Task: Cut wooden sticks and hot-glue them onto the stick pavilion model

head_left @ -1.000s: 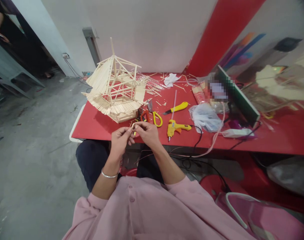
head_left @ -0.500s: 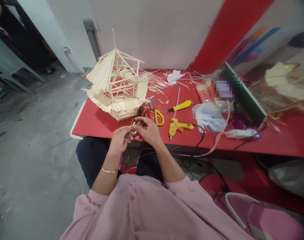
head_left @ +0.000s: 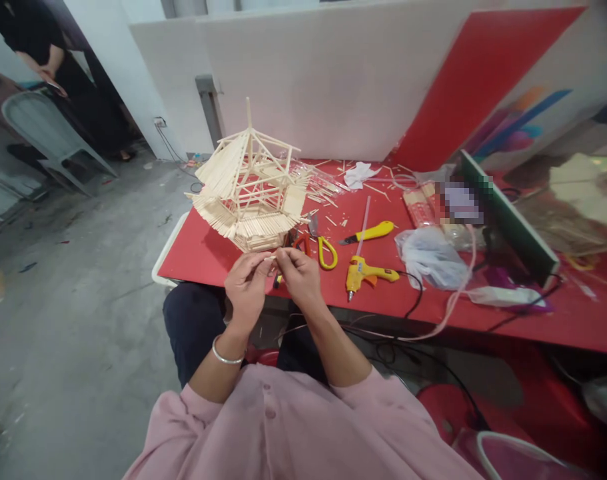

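My left hand [head_left: 247,279] and my right hand [head_left: 299,272] meet at the front edge of the red table [head_left: 313,299], fingertips pinched close together. Between them is a small pale piece [head_left: 270,259], which looks like a short bit of wooden stick; both hands grip it. Just beyond my hands stands a pavilion-like model [head_left: 253,187] of thin wooden sticks, its roof partly covered. Scissors with yellow and red handles [head_left: 328,253] lie right of my fingers. A yellow glue gun [head_left: 367,273] and a yellow-handled knife [head_left: 376,231] rest farther right.
Loose sticks [head_left: 323,193] and white tissue [head_left: 359,175] lie behind the tools. Plastic bags [head_left: 433,257], stick packs [head_left: 419,208] and a green board [head_left: 508,217] occupy the right side. A person [head_left: 83,87] stands by a grey chair [head_left: 38,123] at the far left.
The camera view has tilted up, so the scene sits lower and farther right. My fingertips have moved together around the small pale piece. A dark and yellow object now shows below my right fingers.
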Demonstrator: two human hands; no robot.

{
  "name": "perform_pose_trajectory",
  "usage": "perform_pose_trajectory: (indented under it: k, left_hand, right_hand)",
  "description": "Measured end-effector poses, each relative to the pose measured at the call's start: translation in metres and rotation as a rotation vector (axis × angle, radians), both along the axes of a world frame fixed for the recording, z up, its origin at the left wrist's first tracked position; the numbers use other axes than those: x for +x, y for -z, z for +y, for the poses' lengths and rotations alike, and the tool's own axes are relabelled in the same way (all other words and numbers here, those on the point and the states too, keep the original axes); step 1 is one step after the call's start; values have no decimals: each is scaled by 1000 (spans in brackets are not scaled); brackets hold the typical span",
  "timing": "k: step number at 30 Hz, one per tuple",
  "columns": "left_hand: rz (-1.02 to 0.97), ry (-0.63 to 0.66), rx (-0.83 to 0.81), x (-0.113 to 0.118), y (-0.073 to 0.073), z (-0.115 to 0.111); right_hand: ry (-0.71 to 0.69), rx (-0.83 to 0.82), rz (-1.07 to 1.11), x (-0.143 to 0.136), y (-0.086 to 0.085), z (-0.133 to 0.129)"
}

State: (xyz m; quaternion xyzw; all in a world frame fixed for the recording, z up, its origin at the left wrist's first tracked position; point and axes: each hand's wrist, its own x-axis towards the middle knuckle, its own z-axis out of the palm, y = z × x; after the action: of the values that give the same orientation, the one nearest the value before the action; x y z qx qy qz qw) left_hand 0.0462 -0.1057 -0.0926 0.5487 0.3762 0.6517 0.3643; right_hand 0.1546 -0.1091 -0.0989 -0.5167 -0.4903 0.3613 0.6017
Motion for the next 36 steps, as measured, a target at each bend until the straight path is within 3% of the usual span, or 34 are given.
perform_pose_trajectory:
  k: [3, 6, 9, 16, 19, 21, 24, 28, 32, 36]
  left_hand:
    - [60, -137, 171, -7, -16, 9]
    - [-54, -200, 181, -15, -31, 24]
    - [-83, -251, 153, -23, -44, 40]
    - [133, -414, 250, -32, -57, 74]
    - [125, -412, 280, -32, -61, 70]
    - [109, -384, 271, -30, -61, 56]
    - [150, -272, 167, -25, -47, 23]
    - [162, -101, -105, -19, 0, -5]
    - [80, -47, -342, -14, 54, 7]
    - [116, -18, -381, -7, 80, 30]
  right_hand:
    - [50, 62, -89, -4, -9, 3]
    - [90, 41, -151, -3, -10, 3]
    - [41, -42, -89, -1, -1, -1]
    - [-31, -3, -208, 5, 8, -8]
    - [-31, 15, -246, 5, 6, -9]
    - [-17, 34, -285, 4, 6, -10]
    - [-57, 17, -394, 6, 10, -15]
    - [-234, -148, -683, 18, 18, -29]
    - [-286, -304, -957, 35, 19, -43]
    - [-178, -394, -1066, 55, 15, -49]
